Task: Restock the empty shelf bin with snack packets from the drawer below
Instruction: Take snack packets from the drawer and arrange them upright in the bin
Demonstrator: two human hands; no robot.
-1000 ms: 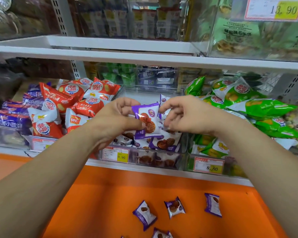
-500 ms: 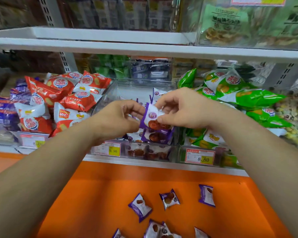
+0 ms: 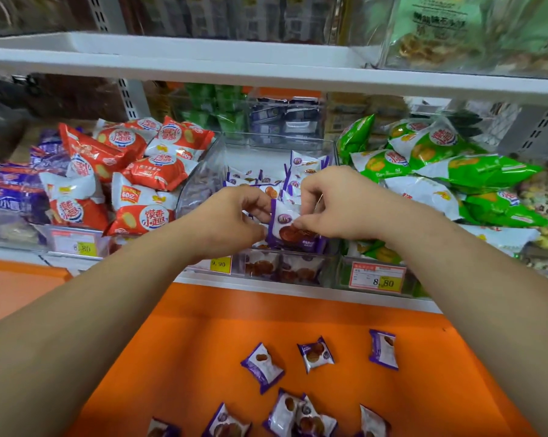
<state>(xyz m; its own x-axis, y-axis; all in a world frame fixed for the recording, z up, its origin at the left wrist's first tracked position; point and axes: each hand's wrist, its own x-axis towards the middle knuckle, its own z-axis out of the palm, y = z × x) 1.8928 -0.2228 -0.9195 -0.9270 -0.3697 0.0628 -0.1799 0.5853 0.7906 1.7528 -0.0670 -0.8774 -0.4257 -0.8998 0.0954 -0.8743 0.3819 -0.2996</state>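
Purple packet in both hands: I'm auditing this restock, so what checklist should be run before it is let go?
1. Grip: left hand and right hand both pinch the purple packet: ok.
2. Position: the packet is over the clear bin, behind its front wall: ok.
3. Room: the bin's walls rise above the binned packets: ok.
4. Match: the binned packets have the same purple wrapper: ok.
5. Wrapper seal intact: cannot tell.
6. Stock left: loose packets lie in the orange drawer: ok.
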